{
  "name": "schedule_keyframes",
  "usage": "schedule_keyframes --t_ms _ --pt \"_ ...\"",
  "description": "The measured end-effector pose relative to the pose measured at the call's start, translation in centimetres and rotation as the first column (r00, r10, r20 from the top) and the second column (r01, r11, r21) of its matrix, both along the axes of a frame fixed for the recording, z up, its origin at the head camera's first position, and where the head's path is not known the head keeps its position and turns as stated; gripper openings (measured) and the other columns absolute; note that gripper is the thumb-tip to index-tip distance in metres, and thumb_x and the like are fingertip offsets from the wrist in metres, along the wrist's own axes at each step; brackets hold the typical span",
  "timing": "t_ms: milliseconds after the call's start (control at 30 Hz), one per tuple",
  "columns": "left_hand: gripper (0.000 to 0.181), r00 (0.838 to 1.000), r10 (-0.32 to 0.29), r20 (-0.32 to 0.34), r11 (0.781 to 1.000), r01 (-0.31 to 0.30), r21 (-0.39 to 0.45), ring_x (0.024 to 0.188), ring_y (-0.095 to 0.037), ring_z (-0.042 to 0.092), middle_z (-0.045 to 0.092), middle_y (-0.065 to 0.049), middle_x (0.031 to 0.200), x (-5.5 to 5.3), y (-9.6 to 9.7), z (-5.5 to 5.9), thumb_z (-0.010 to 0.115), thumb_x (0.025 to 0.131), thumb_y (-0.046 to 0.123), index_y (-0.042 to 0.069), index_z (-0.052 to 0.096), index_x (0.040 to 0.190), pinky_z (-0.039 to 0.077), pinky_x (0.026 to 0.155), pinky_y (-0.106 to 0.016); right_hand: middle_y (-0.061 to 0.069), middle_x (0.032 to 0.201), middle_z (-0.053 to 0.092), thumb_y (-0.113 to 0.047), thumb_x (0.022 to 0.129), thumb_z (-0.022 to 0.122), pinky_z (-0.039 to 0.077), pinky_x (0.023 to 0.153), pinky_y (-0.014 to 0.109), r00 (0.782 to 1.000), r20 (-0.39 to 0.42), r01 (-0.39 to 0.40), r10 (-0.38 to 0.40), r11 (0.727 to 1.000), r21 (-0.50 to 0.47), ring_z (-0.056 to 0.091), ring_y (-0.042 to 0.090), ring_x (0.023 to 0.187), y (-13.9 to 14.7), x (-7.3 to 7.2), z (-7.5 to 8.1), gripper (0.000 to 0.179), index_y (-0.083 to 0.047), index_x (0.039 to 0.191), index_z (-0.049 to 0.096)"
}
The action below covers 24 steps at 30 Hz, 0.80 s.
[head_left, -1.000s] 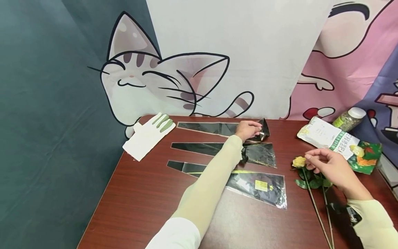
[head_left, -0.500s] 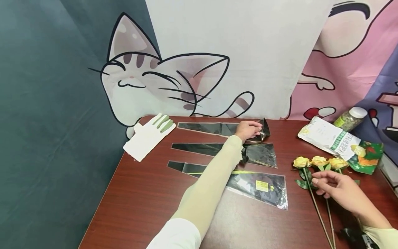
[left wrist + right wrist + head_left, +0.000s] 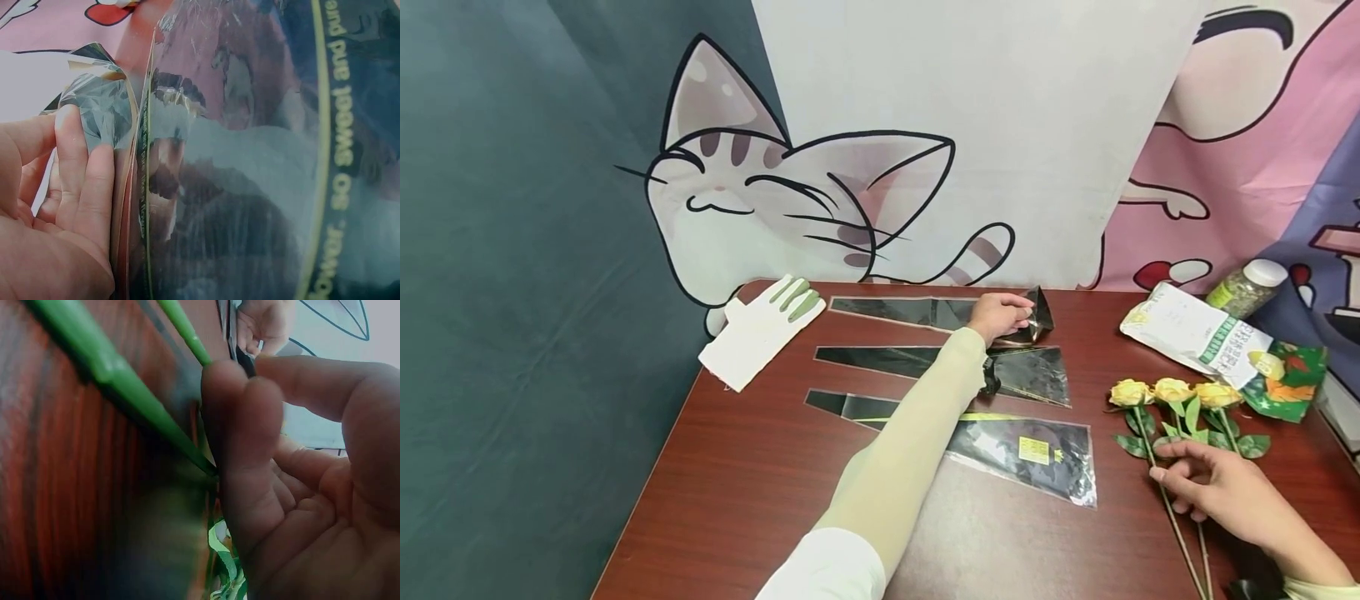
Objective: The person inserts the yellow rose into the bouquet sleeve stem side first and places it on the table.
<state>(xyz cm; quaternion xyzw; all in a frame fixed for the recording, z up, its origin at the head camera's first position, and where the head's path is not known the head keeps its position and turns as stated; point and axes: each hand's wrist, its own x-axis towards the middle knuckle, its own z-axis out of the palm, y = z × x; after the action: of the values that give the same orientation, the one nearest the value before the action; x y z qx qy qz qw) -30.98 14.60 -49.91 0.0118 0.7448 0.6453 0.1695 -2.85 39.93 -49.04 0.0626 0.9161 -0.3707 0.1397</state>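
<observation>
My left hand [image 3: 997, 315] pinches the raised mouth of the back black plastic flower sleeve [image 3: 1039, 315]; clear crinkled film shows by its fingertips in the left wrist view. Two more tapered sleeves [image 3: 1033, 372] lie flat in front of it, the nearest one [image 3: 1063, 458] bearing a yellow label. Three yellow roses [image 3: 1129, 392] with green leaves lie side by side at the right. Over their stems hovers my right hand [image 3: 1232, 492], fingers loosely curled, thumb tip beside the leftmost stem [image 3: 1168, 510]. A small gap shows between thumb and forefinger in the right wrist view.
A white glove with green fingertips [image 3: 763, 333] lies at the table's left edge. At the right are a white and green packet [image 3: 1202, 333] and a white-capped jar [image 3: 1246, 290]. A cartoon backdrop [image 3: 1030, 150] hangs behind the brown table [image 3: 737, 492].
My right hand has drawn down from the rose heads toward the stems, uncovering the two right-hand roses. The left hand stays at the sleeve's mouth.
</observation>
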Motion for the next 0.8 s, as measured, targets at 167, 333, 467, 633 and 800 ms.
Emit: schedule_keyframes --t_ms 167,333,467,633,800 --pt "0.016 1.000 -0.006 -0.002 1.000 0.006 -0.001 0.074 -0.008 0.075 0.082 -0.006 0.096 0.4 -0.1 0.3 0.075 0.098 0.008 0.009 0.083 0.112 0.066 0.081 -0.031 -0.002 0.083 0.075 -0.038 0.100 0.075 0.057 0.053 0.031 0.999 0.042 0.005 -0.008 0.998 0.061 0.069 0.012 0.063 -0.2 0.4 0.3 0.044 -0.001 0.121 0.067" --pt "0.018 1.000 -0.018 -0.005 1.000 0.018 -0.001 0.080 -0.013 0.077 0.082 -0.009 0.103 0.6 -0.3 0.5 0.073 0.099 0.008 0.008 0.082 0.115 0.065 0.088 -0.037 -0.002 0.079 0.075 -0.041 0.097 0.078 0.058 0.053 0.030 0.996 0.085 0.000 -0.007 0.996 0.085 0.069 0.012 0.062 -0.4 0.8 0.4 0.047 -0.002 0.120 0.067" --pt "0.018 1.000 -0.023 -0.002 1.000 0.023 0.015 0.079 -0.014 0.076 0.082 -0.012 0.105 0.6 -0.3 0.5 0.072 0.100 0.007 0.008 0.081 0.115 0.065 0.091 -0.041 -0.001 0.075 0.073 -0.037 0.096 0.079 0.059 0.052 0.030 0.997 0.079 -0.020 0.014 0.997 0.076 0.068 0.012 0.060 -0.5 1.1 0.2 0.043 -0.002 0.117 0.067" --pt "0.017 1.000 -0.024 0.009 1.000 0.023 0.009 0.072 -0.006 0.072 0.082 -0.007 0.100 0.2 -0.2 0.3 0.073 0.100 0.009 0.010 0.082 0.114 0.066 0.087 -0.037 -0.001 0.075 0.073 -0.032 0.096 0.079 0.059 0.053 0.029 0.997 0.077 -0.013 0.006 0.996 0.089 0.068 0.011 0.060 -0.7 1.0 0.2 0.035 -0.004 0.114 0.069" --pt "0.015 0.999 -0.022 0.029 1.000 0.022 -0.004 0.071 -0.006 0.072 0.082 -0.002 0.093 -0.2 -0.1 -0.1 0.075 0.099 0.011 0.013 0.084 0.111 0.065 0.077 -0.027 -0.002 0.076 0.074 -0.032 0.095 0.081 0.060 0.053 0.029 0.997 0.073 -0.005 -0.003 0.995 0.101 0.069 0.011 0.060 -0.9 0.9 0.3 0.032 -0.005 0.107 0.071"
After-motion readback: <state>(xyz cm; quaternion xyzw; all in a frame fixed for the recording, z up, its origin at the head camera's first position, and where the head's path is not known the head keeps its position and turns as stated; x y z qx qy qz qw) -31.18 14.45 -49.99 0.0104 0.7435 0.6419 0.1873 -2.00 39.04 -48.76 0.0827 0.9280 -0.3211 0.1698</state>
